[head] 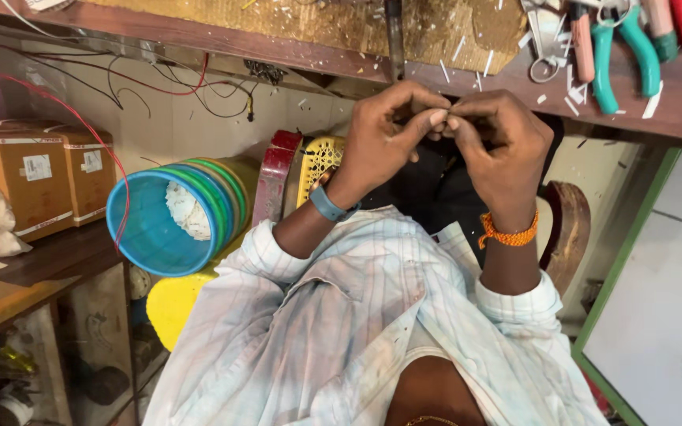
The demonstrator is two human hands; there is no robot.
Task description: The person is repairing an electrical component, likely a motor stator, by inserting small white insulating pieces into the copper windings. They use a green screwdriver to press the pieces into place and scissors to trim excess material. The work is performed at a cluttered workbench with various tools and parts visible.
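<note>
A: Head view: the left hand (384, 138) and right hand (498, 146) meet, fingertips pinched on something tiny and dark (440, 125), just under the scarred wooden bench edge (467, 75).

B: Risk?

A: It's small; a loosened pinch could drop it into the lap.

B: Containers?

A: Nested blue, green and yellow plastic tubs (171, 217) lie tipped, something white inside. Taped cardboard boxes (37, 177) are shut.

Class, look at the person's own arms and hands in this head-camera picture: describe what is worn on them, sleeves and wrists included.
Both arms wear a pale, faintly striped shirt with the sleeves rolled up the forearms. The left hand has a blue band around its wrist. The right hand has an orange braided thread band around its wrist. No gloves or rings show.
</note>
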